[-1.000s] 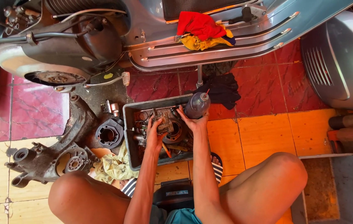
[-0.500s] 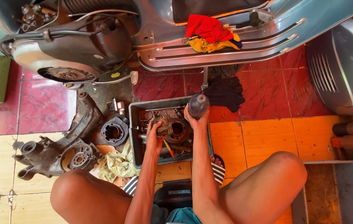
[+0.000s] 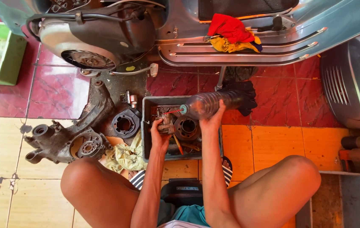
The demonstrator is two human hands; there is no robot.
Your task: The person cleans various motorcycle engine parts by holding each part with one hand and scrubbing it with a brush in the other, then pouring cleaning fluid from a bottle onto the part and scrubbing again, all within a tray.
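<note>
Where tray clutter blurs: left hand on indistinct part; bottle in right hand.

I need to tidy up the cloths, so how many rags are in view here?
3: a red and yellow rag on the scooter footboard, a dark rag on the floor below it, a pale yellowish rag left of the tray. Others may be hidden.

The floor is glossy tile: dark red marbled squares toward the top, orange and pale cream ones nearer, with chipped spots at the left. A light blue scooter stands across the top, red and yellow rags on its footboard. A green tray sits far left, a grey side panel at the right. Daylight is bright and even.
</note>
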